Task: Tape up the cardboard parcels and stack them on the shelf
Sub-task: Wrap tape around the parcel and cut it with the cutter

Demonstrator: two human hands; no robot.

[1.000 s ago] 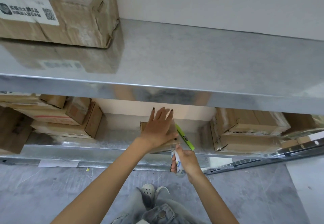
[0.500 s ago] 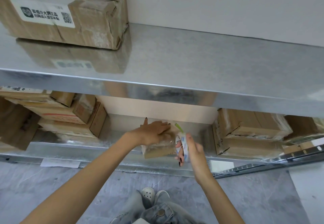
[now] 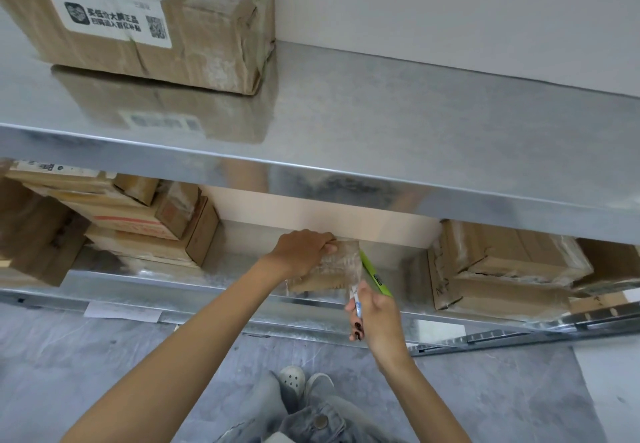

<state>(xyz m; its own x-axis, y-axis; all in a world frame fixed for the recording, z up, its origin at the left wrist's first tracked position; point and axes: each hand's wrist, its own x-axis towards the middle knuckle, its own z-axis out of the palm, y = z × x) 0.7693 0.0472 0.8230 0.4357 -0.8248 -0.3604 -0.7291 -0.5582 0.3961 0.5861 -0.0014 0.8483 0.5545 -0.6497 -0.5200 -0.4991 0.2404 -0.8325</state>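
Cardboard parcel [image 3: 334,271] clasped from above by left hand [image 3: 301,251]; right hand [image 3: 379,319], grip closed round tape roll [image 3: 356,301].

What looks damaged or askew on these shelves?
The labelled parcel on the upper shelf: right end crumpled and dented. The left stack on the lower shelf sits skewed. The small parcel in the left hand wears wrinkled tape; right hand holds the tape roll.

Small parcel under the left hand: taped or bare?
Taped in front: glossy wrinkled tape covers the near face of the small parcel and runs to the roll in the right hand. Other faces hidden.
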